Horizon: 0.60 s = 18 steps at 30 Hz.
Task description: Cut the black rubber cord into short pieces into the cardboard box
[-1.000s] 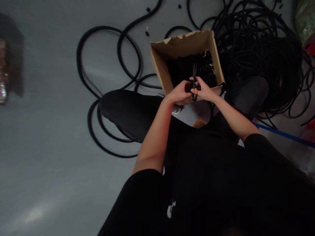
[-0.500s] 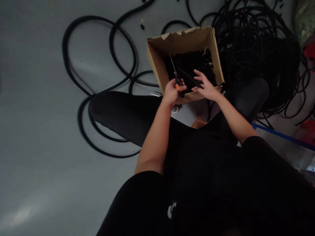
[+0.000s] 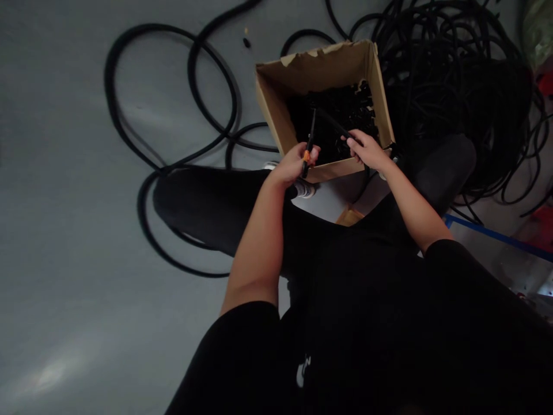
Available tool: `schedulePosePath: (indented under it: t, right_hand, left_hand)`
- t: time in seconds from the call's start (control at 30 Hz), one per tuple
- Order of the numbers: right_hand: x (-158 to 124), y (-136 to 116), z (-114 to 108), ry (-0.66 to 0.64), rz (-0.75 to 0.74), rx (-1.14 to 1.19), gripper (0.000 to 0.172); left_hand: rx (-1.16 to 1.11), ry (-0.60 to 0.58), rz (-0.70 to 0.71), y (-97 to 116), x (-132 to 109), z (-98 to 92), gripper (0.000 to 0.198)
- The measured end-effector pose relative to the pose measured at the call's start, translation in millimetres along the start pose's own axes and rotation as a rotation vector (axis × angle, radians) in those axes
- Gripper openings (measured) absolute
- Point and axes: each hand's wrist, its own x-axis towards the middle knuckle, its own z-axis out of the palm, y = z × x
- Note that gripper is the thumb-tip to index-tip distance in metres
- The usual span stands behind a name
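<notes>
Risk: from here I judge the nearest danger to be the scissor blades, which stand close to the fingers of my right hand; a slip of the blades could nick them. The dim light and black-on-black contrast make the blade tips hard for me to read, and a loose grip on the short cable could let it drop among the pieces below.

Scissors: the slim, orange-handled black scissors point(image 3: 306, 154) sit above the near edge of the box, blades pointing away from me; I cannot tell how far they are open.

Left hand: the left hand point(image 3: 294, 165) is closed around the scissor handles, just inside the box's near left corner.

Right hand: the right hand point(image 3: 368, 150) pinches the end of a thin black cable length point(image 3: 334, 124), with its fingers curled narrowly around it over the near right corner.

Box: a tan corrugated cardboard box point(image 3: 315, 68) with a torn back rim sits between the knees, holding a mass of short black cable pieces point(image 3: 341, 112).

Floor: a small black cable piece point(image 3: 246, 42) lies beyond the box's back left corner on the grey floor point(image 3: 86, 323). Loops of thick black cable point(image 3: 110, 72) curve behind the left knee point(image 3: 181, 196), and a dense heap of black cable point(image 3: 444, 75) rises beyond the right knee point(image 3: 444, 167).
</notes>
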Motion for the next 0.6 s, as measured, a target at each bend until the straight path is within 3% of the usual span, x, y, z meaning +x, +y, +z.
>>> schedulePosePath:
  t: [0.23, 0.4, 0.6]
  right_hand:
    - [17, 25, -9, -0.083, -0.096, -0.243, 0.06]
    - [19, 14, -5, -0.117, -0.129, -0.416, 0.051]
    - [16, -2, -11, -0.084, -0.165, -0.671, 0.043]
  left_hand:
    - [0.304, -0.14, -0.111, -15, 13, 4.7, 0.056]
    - [0.406, -0.112, -0.141, -20, 16, 3.5, 0.059]
    - [0.397, -0.166, -0.183, -12, 14, 4.1, 0.064]
